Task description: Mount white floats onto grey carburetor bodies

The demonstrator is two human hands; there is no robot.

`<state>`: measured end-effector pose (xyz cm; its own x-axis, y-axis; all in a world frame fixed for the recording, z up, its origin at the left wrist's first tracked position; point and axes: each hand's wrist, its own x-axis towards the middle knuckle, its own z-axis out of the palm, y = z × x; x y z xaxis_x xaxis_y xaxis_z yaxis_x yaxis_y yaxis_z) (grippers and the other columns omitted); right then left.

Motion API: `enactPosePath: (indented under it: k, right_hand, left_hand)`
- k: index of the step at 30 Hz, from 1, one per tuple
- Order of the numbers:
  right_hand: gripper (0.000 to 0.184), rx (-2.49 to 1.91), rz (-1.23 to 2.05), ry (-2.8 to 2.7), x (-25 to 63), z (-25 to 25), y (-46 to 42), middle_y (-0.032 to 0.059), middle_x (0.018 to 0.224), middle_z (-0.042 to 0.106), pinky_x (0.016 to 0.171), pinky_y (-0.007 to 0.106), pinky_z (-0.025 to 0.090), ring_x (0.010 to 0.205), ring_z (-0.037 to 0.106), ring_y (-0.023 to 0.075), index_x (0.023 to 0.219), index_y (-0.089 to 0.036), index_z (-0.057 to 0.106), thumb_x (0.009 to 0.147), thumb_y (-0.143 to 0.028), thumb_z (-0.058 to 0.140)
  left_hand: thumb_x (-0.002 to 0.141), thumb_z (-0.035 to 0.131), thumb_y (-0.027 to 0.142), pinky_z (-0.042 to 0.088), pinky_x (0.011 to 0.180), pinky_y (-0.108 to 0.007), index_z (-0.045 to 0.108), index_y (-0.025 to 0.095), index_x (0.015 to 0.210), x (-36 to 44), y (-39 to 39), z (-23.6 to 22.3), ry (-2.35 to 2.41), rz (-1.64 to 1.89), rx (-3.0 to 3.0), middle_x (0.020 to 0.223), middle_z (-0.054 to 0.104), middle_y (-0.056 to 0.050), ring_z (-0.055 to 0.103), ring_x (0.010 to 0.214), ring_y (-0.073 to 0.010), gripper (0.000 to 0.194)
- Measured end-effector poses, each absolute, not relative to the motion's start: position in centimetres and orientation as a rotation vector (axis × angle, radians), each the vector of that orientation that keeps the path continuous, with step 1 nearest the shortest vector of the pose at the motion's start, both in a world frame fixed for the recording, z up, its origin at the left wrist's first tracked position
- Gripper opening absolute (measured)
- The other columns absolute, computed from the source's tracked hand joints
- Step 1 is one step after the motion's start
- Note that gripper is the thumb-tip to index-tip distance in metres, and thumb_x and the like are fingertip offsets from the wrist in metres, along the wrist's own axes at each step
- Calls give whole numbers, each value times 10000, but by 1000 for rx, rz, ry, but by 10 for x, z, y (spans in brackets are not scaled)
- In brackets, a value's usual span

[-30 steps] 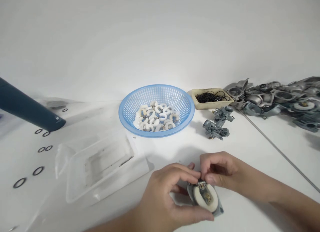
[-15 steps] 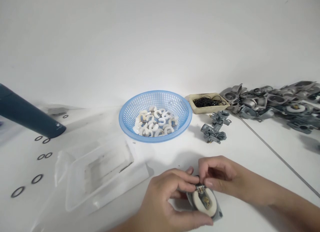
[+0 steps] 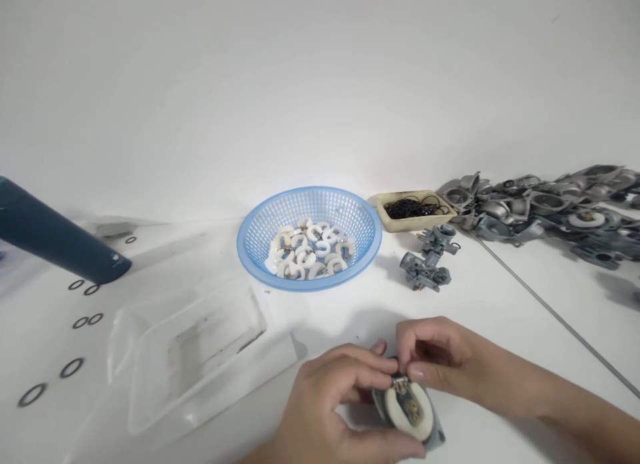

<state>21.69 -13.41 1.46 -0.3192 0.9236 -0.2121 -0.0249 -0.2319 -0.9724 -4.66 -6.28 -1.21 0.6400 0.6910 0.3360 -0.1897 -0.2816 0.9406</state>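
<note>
My left hand (image 3: 330,404) wraps around a small grey metal carburetor body (image 3: 411,411) with a white horseshoe float on top, near the table's front edge. My right hand (image 3: 440,364) pinches at the small metal hinge at the float's top edge, fingertips touching those of the left hand. Both hands are closed on the part. Beyond them stands a blue mesh basket (image 3: 360,214) holding several white floats (image 3: 307,247).
A clear plastic tray (image 3: 185,347) lies at left, with black O-rings (image 3: 73,367) scattered beside it and a dark blue cone-shaped object (image 3: 55,241). Two grey carburetor bodies (image 3: 427,261), a beige dish of black rings (image 3: 415,207), a metal parts pile (image 3: 550,207) and a thin rod (image 3: 550,311) lie at right.
The view has tilted up slightly, so everything sits lower in the frame. My hands stay together on the carburetor body with only small finger movements.
</note>
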Motion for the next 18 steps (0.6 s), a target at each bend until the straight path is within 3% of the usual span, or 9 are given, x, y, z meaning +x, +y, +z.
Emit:
enactPosePath:
  k: [9, 14, 18]
  right_hand:
    - [427, -1235, 1530, -1332, 217, 24, -135, 72, 1093, 749, 933, 366, 521, 1071, 669, 256, 1074, -204, 755, 1148, -624, 754]
    - [540, -1366, 1335, -1462, 220, 19, -135, 7, 925, 641, 759, 309, 436, 826, 538, 185, 1132, -215, 732, 1176, -740, 613]
    - [577, -1454, 1181, -1554, 223, 17, -134, 19, 957, 672, 764, 327, 443, 825, 532, 199, 1168, -233, 728, 1208, -759, 493]
  left_hand:
    - [571, 1195, 213, 746, 850, -227, 919, 325, 1181, -45, -64, -13, 471, 802, 1533, 1228, 886, -55, 887, 1152, -293, 679]
    - [639, 1174, 279, 761, 879, -300, 920, 301, 1198, -46, -60, -15, 422, 803, 1590, 1246, 868, -100, 862, 1226, -353, 614]
    - [609, 1191, 366, 758, 922, -374, 899, 288, 1215, -47, -56, -10, 421, 736, 1644, 1288, 841, -118, 833, 1257, -375, 677]
